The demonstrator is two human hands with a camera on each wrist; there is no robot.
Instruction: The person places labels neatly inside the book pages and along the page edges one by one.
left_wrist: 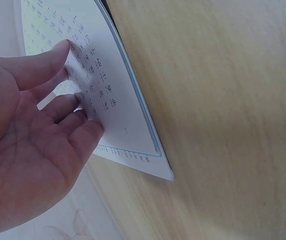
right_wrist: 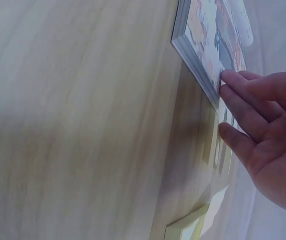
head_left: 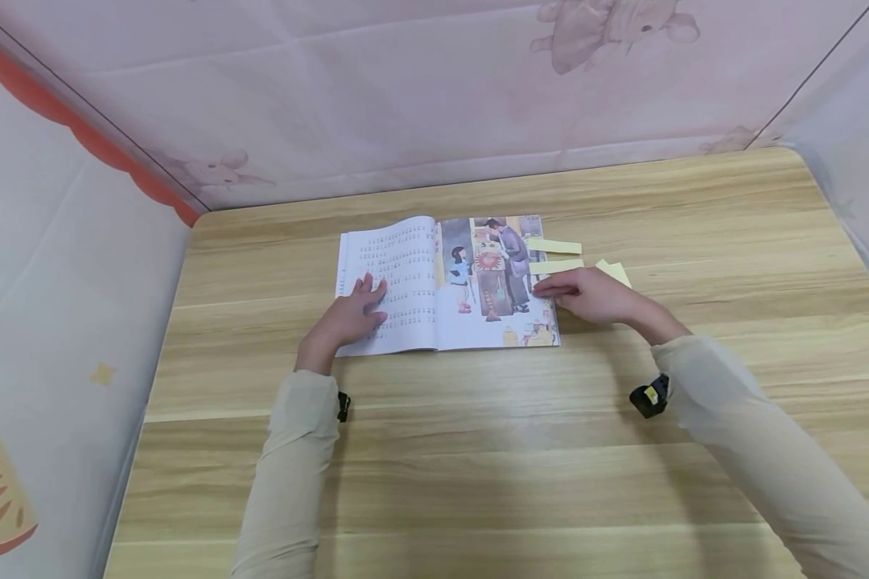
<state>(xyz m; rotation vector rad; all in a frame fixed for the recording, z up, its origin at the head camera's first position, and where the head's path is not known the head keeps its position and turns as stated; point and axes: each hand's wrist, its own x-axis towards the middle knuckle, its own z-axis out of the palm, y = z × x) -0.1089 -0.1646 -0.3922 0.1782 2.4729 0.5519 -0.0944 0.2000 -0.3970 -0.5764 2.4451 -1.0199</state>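
Observation:
An open book [head_left: 471, 334] lies on the wooden table, with printed text on its left page and a coloured picture of people on its right. My left hand [head_left: 351, 316] rests on the text page with its fingers spread. At the outer edge of the picture page, the fingertips of my right hand [head_left: 597, 297] press down, fairly straight. A pale yellow strip shows under those fingers in the right wrist view. Two more yellow sticky strips, an upper [head_left: 556, 246] and a lower [head_left: 558, 266], stick out from that edge above my right hand.
Small yellow sticky notes [head_left: 615, 272] lie just beyond my right hand; in the right wrist view they show as a thin pad [right_wrist: 185, 225]. The table [head_left: 478, 466] meets a printed pink fabric wall [head_left: 405, 96] at the back. Each wrist wears a small black camera.

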